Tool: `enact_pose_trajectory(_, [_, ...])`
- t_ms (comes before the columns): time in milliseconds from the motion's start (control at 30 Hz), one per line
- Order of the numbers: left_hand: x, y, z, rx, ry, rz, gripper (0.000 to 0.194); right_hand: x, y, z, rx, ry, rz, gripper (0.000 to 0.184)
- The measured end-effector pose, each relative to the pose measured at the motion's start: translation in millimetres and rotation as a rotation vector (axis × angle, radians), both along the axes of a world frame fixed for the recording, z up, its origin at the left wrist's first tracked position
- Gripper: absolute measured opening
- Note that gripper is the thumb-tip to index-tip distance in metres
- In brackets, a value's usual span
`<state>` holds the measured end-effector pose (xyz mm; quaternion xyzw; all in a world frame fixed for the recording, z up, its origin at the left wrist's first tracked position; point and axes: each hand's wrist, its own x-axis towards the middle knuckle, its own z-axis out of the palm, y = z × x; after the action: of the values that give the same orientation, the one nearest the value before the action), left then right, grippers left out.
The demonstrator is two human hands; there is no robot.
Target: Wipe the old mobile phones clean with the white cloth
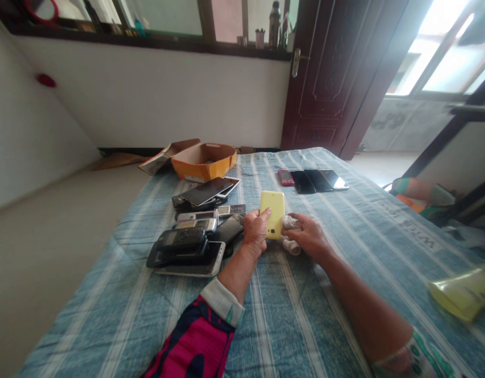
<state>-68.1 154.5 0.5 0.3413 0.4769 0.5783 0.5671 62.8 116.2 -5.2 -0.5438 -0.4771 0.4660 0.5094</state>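
A yellow phone (pixel 275 210) is upright in my left hand (pixel 255 229), its back with the small camera square facing me. My left thumb lies over the phone's left side. In my right hand (pixel 309 239) is a bunched white cloth (pixel 290 224), pressed to the phone's right edge. Left of my hands lies a heap of old phones: a black keypad phone (pixel 182 239) on top of a larger white-edged one (pixel 210 262), a silver keypad phone (pixel 195 223), and a dark flat phone (pixel 208 191) farther back.
An open orange box (pixel 205 168) with its lid (pixel 169 156) beside it stands at the far left. Beyond my hands, a pink phone (pixel 285 178) and several black phones (pixel 315 181) lie in a row. A clear yellow plastic piece (pixel 463 294) lies at the right on the striped blue cover (pixel 297 325).
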Motion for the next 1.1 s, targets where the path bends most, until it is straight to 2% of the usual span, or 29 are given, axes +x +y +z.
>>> enact_pose_trajectory(233, [2.1, -0.5, -2.8, -0.012, 0.009, -0.023, 0.017, -4.1, 7.2, -4.7, 0.02, -0.245, -0.132, 0.057])
enact_pose_trajectory(333, [2.7, 0.2, -3.2, -0.011, 0.015, -0.011, 0.016, -4.5, 5.7, -3.3, 0.035, -0.425, -0.16, 0.059])
enact_pose_trajectory(533, [3.2, 3.0, -5.3, 0.016, 0.043, 0.021, 0.015, -17.7, -10.3, 6.3, 0.085, -0.737, -0.125, 0.065])
enact_pose_trajectory(700, [3.7, 4.2, -9.8, 0.06, 0.134, -0.002, 0.018, -21.2, -9.2, 5.6, 0.054, -0.824, -0.129, 0.066])
enact_pose_trajectory(800, [0.7, 5.5, -10.1, 0.125, 0.397, -0.035, 0.02, -17.3, -6.2, 4.0, 0.049, -0.804, -0.137, 0.066])
enact_pose_trajectory(967, [-6.7, 6.0, 1.8, 0.248, 1.11, -0.083, 0.024, -13.0, -7.2, 5.9, 0.045, -0.797, -0.116, 0.054])
enact_pose_trajectory(1100, [-7.5, 3.8, 14.1, 0.208, 1.39, -0.145, 0.03, -15.1, -9.5, 9.1, 0.057, -0.836, -0.134, 0.049])
